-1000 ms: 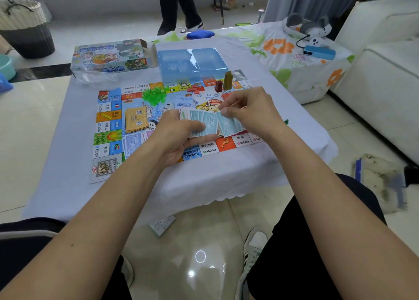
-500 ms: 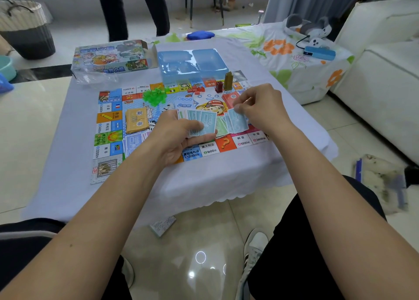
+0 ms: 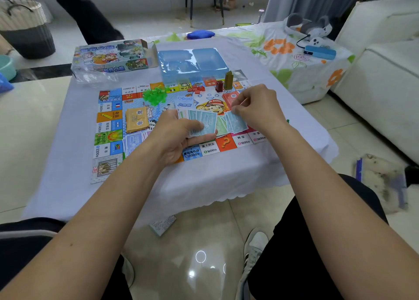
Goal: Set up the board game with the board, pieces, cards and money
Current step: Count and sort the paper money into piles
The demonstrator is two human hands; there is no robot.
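"What is that person doing at the white-cloth tabletop (image 3: 226,177)?"

"Sorting play money. The left hand (image 3: 179,133) grips a fan of thin blue-green paper notes (image 3: 204,123), thumb on top, fingers curled under. The right hand (image 3: 256,107) pinches a small bunch of blue paper notes (image 3: 238,123) by the top edge."

"Where are the notes?"

"Held just above the colourful square game board (image 3: 108,129), which lies flat on the tabletop. The two bunches are close, maybe touching. I cannot tell."

"Are they hard to hold?"

"I think so. Paper money is light, thin and floppy. It looks slippery too, so notes may slide out of the fan. Best to pinch them near an edge, and not squeeze hard, or they will crease."

"What else is on the board?"

"A stack of tan cards (image 3: 136,119), a pile of little clear green plastic houses (image 3: 155,94), some small red houses (image 3: 197,89), and a tall gold tower piece (image 3: 228,78). The clear blue plastic tray (image 3: 192,61) sits at the far edge of the board."
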